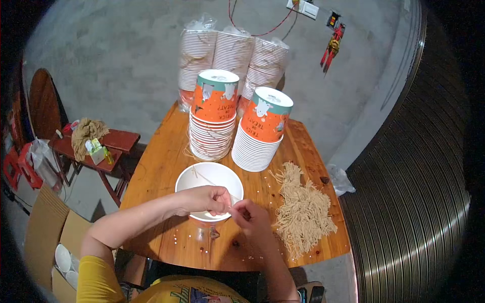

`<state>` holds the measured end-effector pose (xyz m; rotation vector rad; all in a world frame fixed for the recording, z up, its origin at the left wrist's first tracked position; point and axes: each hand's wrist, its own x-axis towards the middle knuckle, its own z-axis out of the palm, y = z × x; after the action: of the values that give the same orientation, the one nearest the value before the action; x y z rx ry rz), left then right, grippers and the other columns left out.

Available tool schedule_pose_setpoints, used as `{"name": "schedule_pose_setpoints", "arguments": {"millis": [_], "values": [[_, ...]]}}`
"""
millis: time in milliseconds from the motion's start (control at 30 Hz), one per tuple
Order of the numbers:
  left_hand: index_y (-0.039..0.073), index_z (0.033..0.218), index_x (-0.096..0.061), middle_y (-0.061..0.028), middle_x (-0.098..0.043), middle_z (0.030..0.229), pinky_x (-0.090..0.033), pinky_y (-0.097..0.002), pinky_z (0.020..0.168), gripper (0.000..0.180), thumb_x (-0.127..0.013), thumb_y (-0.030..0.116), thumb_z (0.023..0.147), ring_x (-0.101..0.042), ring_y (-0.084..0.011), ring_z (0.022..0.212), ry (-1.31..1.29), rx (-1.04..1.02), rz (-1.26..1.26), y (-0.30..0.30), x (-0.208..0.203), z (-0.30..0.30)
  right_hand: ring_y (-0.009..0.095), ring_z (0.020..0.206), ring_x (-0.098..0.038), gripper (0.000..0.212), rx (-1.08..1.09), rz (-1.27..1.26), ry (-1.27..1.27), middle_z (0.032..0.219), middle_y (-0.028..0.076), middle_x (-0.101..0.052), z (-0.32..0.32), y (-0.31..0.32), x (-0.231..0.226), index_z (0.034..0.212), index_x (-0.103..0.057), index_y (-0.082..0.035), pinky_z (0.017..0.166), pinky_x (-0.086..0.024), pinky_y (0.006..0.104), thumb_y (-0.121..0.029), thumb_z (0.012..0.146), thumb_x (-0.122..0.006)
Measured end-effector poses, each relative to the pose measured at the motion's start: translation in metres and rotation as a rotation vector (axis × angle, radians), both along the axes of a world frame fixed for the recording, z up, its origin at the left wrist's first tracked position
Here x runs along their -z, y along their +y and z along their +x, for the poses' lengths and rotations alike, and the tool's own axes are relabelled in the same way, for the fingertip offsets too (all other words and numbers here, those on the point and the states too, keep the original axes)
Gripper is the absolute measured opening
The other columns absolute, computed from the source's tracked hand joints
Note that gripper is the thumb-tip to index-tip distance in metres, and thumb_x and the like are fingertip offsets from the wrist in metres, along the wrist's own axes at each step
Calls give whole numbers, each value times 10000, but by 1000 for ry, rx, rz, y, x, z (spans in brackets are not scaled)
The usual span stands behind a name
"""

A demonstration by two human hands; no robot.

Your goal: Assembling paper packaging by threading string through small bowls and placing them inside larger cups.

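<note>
Tying a thin beige cord point(203, 177) onto this round white-lined paper bucket point(222, 173), looks like. My left hand point(214, 200) and right hand point(251, 217) pinch cord, fingertips nearly together, at its near-right rim. Next move probably wants steady tension.

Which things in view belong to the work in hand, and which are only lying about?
Apparently in use:
open paper bucket
beige cord inside it
heap of beige cords
two upturned paper-bucket stacks

Apparently just around:
red plastic stools
red hanging wall ornament
clear plastic bag at right
</note>
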<state>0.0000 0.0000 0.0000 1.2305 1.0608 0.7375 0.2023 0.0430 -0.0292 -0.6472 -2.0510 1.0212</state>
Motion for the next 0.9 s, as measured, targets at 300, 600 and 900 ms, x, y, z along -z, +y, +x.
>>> {"name": "schedule_pose_setpoints", "arguments": {"millis": [300, 600, 900], "values": [[78, 985, -532, 42, -532, 833, -403, -201, 719, 185, -661, 138, 867, -489, -46, 794, 46, -13, 42, -3, -2, 7, 30, 585, -400, 95, 25, -8, -19, 633, -52, -468, 0, -1, -2, 852, -577, -43, 523, -337, 200, -78, 844, -665], [33, 878, -554, -83, -551, 730, -453, -304, 639, 88, -575, 94, 819, -543, -168, 677, 572, -163, 467, -19, -22, 23, 31, 573, -393, 68, -51, -58, 63, 623, -63, -440, 0, 1, 5, 869, -575, -37, 509, -329, 211, -70, 863, -633], [44, 844, -536, -121, -598, 732, -477, -376, 595, 71, -580, 99, 829, -610, -292, 656, 600, -331, 569, -27, -17, 38, 93, 611, -503, 91, 2, -24, 34, 683, -5, -549, 0, -4, 0, 869, -577, -67, 565, -407, 235, -43, 833, -657]]}}
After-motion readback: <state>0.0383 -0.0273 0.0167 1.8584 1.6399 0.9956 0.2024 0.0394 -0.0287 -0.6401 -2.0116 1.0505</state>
